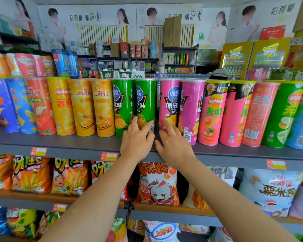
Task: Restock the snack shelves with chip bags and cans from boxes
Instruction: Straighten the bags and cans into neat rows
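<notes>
We are at the top shelf [59, 145], where a long row of tall chip cans stands upright, side by side, labels facing out. Our left hand [136, 142] is wrapped round the lower part of a green can [145, 103], thumb on one side and fingers curling about the front, so the can is gripped low, near its base. We judge that this low grip lets us slide or turn the can without tipping it, since these cans are tall and narrow and would topple easily if pushed higher up.

Our right hand [173, 145] is open, its fingers spread and fairly straight, the fingertips touching the bottom of the pink can [170, 109] just beside the green one. It seems to be steadying the pink can, or nudging it aside. A narrow gap shows between the green can and the pink can, and we take it that the green one is being settled into its place in the row, next to a second green can [123, 105] of the same kind.

Below, the lower shelves hold chip bags [157, 182] standing upright against one another, orange and red ones on the left [31, 173] and a pale blue and white one on the right [271, 191]. No box is in view here, so we cannot tell how much stock is left to put out.
</notes>
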{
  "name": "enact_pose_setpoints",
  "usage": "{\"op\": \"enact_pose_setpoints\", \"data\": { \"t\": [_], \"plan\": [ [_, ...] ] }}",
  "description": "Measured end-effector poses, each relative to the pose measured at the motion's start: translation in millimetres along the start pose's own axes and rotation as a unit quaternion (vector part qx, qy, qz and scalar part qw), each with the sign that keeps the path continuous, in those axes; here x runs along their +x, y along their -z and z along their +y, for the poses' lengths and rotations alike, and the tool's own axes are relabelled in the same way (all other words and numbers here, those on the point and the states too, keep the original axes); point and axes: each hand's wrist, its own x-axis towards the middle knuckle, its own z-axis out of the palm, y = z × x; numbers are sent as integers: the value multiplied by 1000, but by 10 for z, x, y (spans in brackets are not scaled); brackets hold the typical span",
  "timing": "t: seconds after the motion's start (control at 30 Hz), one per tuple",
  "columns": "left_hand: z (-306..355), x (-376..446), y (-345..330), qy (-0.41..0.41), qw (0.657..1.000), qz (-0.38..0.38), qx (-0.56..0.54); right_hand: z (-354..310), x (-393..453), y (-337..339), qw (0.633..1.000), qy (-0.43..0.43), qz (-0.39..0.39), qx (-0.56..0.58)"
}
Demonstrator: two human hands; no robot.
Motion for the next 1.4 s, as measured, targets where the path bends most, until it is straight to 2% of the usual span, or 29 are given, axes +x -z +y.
{"op": "enact_pose_setpoints", "data": {
  "t": [0.23,0.27,0.37,0.43,0.7,0.93,1.23,1.4],
  "plan": [
    [2,1,12,6,1000,-16,-2,20,75,-3,1000,10,-14,18],
    [-2,4,12,6,1000,-16,0,18,58,18,999,20,17,32],
    [-6,1,2,7,1000,-15,4,97,-70,97,980,16,200,-3],
    [-2,-4,6,7,1000,-12,4,177,-161,164,968,-24,243,-49],
    [0,-25,7,-14,1000,18,-2,340,-160,98,970,-47,229,-65],
    [8,-24,12,-16,1000,25,-3,385,-114,35,981,-62,172,-71],
    [20,-16,-1,-12,999,35,-2,422,-127,16,990,-59,132,1],
    [34,-74,52,-18,998,50,-21,435,-438,256,987,-49,152,18]
  ]
}}
